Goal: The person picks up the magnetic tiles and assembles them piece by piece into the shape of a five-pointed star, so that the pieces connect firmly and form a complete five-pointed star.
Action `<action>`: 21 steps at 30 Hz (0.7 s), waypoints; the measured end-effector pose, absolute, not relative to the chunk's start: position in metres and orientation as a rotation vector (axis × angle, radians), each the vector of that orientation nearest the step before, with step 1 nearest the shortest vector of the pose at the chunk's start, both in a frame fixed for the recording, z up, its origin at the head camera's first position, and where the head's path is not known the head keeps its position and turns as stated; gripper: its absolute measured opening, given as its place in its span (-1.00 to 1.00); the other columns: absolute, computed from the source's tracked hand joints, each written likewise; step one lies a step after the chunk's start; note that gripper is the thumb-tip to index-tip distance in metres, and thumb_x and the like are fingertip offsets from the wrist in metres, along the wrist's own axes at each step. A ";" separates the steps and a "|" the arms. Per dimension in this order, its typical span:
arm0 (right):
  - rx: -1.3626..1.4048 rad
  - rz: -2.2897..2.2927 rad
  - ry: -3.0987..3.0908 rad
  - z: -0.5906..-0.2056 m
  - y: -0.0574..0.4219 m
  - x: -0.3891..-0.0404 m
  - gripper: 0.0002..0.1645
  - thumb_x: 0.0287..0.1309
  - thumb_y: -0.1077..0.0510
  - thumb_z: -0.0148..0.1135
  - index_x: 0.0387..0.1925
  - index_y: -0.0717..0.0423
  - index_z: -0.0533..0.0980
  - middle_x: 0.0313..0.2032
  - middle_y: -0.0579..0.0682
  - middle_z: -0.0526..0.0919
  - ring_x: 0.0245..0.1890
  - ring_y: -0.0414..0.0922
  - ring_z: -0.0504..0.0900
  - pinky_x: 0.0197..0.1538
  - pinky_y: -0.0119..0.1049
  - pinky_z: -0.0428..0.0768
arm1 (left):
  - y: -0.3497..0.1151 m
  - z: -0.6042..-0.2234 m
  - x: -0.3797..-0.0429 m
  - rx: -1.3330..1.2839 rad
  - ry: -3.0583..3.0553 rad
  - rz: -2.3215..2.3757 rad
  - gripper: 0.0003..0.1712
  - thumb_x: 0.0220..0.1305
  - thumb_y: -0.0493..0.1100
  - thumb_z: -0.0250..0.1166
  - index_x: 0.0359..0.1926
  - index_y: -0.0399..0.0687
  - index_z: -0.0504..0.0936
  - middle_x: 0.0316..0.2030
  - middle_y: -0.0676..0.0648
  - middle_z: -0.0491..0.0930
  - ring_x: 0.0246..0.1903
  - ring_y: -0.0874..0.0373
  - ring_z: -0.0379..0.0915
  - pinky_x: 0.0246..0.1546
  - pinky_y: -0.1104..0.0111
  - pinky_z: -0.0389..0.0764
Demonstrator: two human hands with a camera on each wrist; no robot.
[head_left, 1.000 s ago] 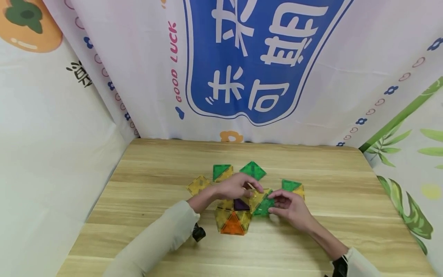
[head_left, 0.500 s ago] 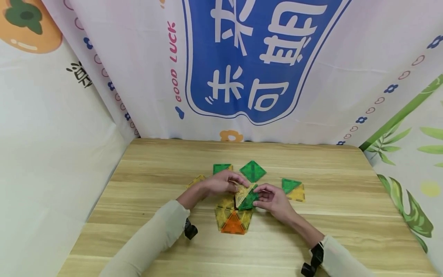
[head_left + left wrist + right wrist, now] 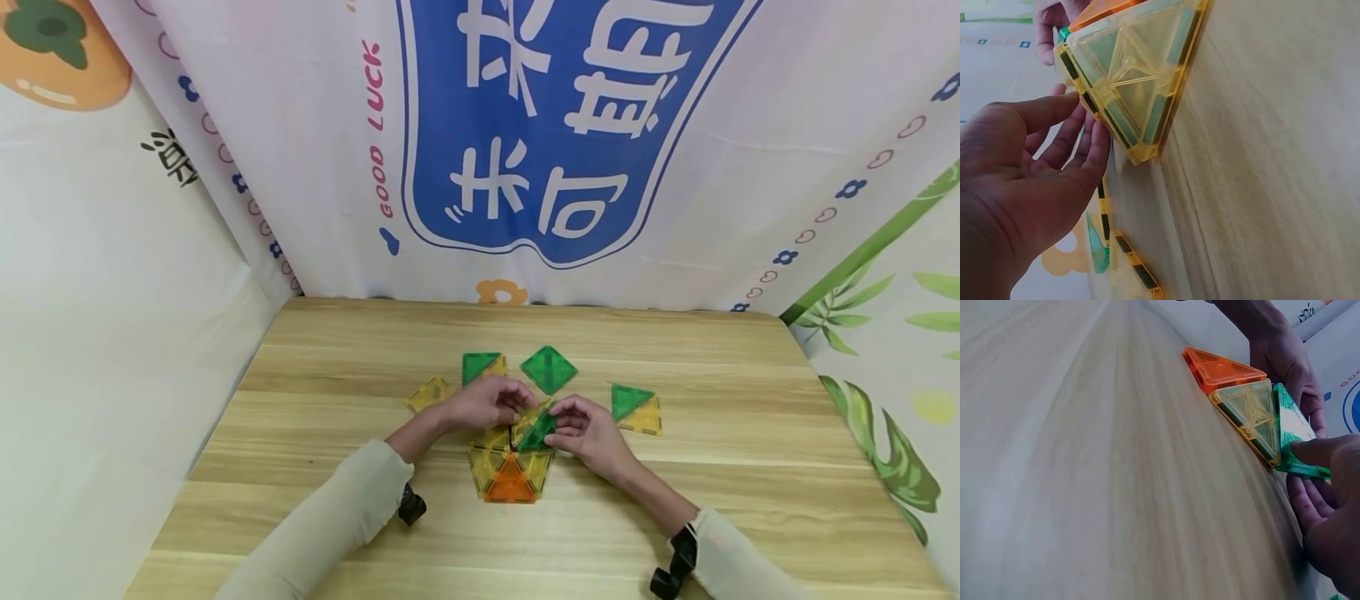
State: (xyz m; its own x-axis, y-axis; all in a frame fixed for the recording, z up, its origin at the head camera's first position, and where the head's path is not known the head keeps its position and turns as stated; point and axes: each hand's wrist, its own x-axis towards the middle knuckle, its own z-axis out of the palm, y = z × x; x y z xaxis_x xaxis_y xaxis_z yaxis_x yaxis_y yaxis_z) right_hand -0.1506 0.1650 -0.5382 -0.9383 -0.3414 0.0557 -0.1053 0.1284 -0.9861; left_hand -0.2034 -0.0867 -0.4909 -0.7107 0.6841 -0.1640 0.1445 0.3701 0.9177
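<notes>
A small raised build of see-through magnetic tiles stands on the table, with an orange triangle at its front and yellow triangles beside it. At its back right, a tilted square made of one yellow and one green triangular magnetic tile leans on the build. My right hand pinches the green triangle, its thumb on the face and fingers behind in the right wrist view. My left hand holds the build's upper left side, with thumb and fingers at a yellow tile's edge in the left wrist view.
Behind the build lie a green-and-yellow square and a green square. A yellow square is at the left, partly behind the left forearm. Another green-and-yellow square lies to the right on the wooden table.
Both hands have moved left with the green-and-yellow square, which has gone from beside the build to leaning on it. In the last half second the square has shifted only slightly.
</notes>
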 end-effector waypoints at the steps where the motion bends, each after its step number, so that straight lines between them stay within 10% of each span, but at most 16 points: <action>1: -0.446 -1.901 2.224 -0.538 0.166 -0.151 -0.53 0.08 0.45 0.54 0.02 0.40 0.56 -0.04 0.31 0.69 -0.14 -0.14 0.76 -0.01 -0.33 0.76 | -0.087 -0.491 -0.202 0.731 2.117 1.324 -0.67 0.44 -0.52 0.21 0.13 -0.27 0.68 0.06 -0.16 0.69 0.09 -0.01 0.63 0.15 0.23 0.68; 13: -0.874 -1.592 2.602 -0.529 0.171 -0.160 -0.38 0.03 0.31 0.66 0.16 0.20 0.63 0.28 0.23 0.55 0.14 0.11 0.63 0.12 -0.05 0.73 | -0.108 -0.487 -0.176 0.827 2.358 1.226 -0.77 0.56 -0.27 0.25 0.10 -0.29 0.68 -0.02 -0.16 0.71 -0.02 0.02 0.69 0.04 0.26 0.72; 21: -1.212 -1.300 2.677 -0.522 0.177 -0.167 -0.49 0.12 0.23 0.62 0.12 0.09 0.69 0.24 0.01 0.66 0.29 0.03 0.57 0.30 0.03 0.60 | -0.120 -0.488 -0.152 0.895 2.541 0.941 -0.39 0.33 0.10 0.52 0.22 -0.21 0.67 0.08 -0.11 0.68 0.04 0.03 0.62 0.10 0.16 0.68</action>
State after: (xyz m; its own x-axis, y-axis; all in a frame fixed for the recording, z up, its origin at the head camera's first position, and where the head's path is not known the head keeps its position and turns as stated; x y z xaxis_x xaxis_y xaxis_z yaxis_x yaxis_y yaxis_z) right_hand -0.1668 0.1765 -0.5224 -0.7131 -0.5989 0.3644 -0.6567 0.3889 -0.6462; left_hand -0.1518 -0.1204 -0.4882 -0.7660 0.6409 -0.0500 0.4536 0.5940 0.6644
